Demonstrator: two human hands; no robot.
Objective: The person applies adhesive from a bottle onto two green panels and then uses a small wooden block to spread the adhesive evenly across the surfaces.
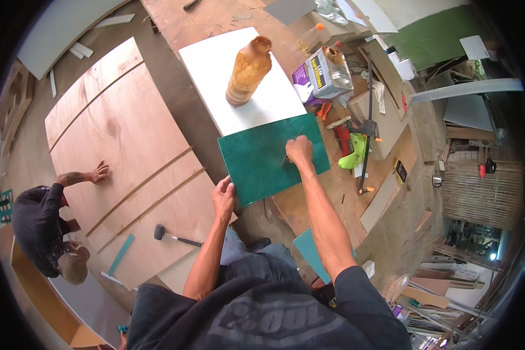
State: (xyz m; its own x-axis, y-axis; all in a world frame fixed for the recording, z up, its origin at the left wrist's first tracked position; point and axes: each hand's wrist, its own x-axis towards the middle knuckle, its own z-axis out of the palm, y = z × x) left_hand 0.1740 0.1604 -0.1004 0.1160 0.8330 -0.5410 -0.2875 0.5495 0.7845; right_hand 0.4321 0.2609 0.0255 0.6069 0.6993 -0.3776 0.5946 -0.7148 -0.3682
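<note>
A glossy dark-green rectangular panel (256, 154) lies partly over the near end of a white board (207, 67). My left hand (223, 198) grips the panel's near left edge, thumb on top. Over the panel's right half, my right hand (299, 150) is closed on a small thin tool (285, 160), mostly hidden by the fingers, held against the green surface. A plastic bottle (248, 73) smeared with brown glue stands upright on the white board, just beyond the green panel.
Right of the boards are a square metal can (331, 73), orange-handled pliers (324, 111), a red and lime-green tool (350, 149) and a long bar clamp (368, 125). At left, a co-worker (44, 227) leans over a large plywood panel (119, 131); a mallet (160, 232) lies on it.
</note>
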